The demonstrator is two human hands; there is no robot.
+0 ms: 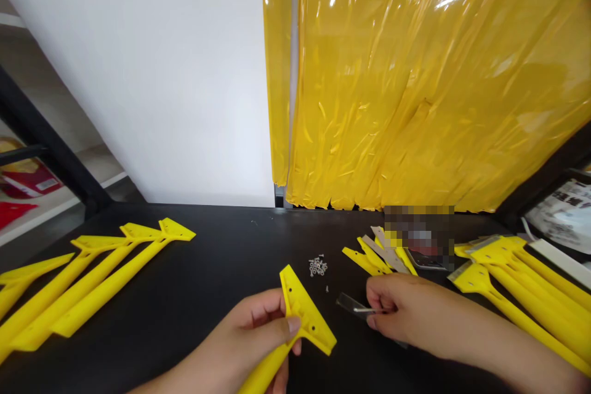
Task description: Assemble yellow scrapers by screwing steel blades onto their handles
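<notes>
My left hand (263,332) is closed around a yellow plastic scraper handle (310,314), just below its wide head. Two small dark holes show in that head, which is tilted and carries no blade. To its right, my right hand (397,305) pinches a thin, shiny flat piece (353,306) that looks like a scraper blade, partly hidden by the fingers and apart from the handle. A small pile of screws (317,267) lies on the black table (221,265) beyond my hands. Behind my right hand are loose grey blades (392,252) and yellow plates (364,258).
Several yellow scraper handles (115,283) lie in a row at the left. Scrapers with blades fitted (530,295) are stacked at the right. A white panel (184,104) and a yellow plastic curtain (392,104) stand at the back. Shelves (60,209) are at the left.
</notes>
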